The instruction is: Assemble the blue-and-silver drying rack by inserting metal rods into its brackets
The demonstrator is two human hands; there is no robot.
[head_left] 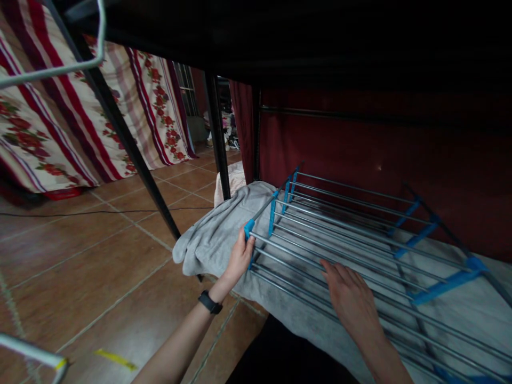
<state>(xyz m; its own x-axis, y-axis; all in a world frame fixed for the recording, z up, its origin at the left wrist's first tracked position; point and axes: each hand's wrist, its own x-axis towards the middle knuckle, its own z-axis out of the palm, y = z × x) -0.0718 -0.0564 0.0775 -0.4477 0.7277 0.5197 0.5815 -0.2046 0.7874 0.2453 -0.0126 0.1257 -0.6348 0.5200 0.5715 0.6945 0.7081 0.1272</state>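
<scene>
A clothes drying rack [320, 213], made of thin metal bars with blue plastic joints, lies spread over a grey blanket [224, 224]. My left hand [240, 253], with a black band on its wrist, is closed around the rack's near left corner, by a blue joint [248, 228]. Over the near bars is my right hand [350, 296], its back towards me. It covers part of one bar and seems to grip it; the fingertips are partly hidden behind the hand.
A black metal bed frame, with a post [218, 133] and a dark upper deck [320, 48], surrounds the rack. Behind it hangs a dark red cloth [340, 144]. At left are a striped floral curtain [140, 106], a tiled floor [120, 256], a cable [100, 213] and pale metal tubes [32, 349].
</scene>
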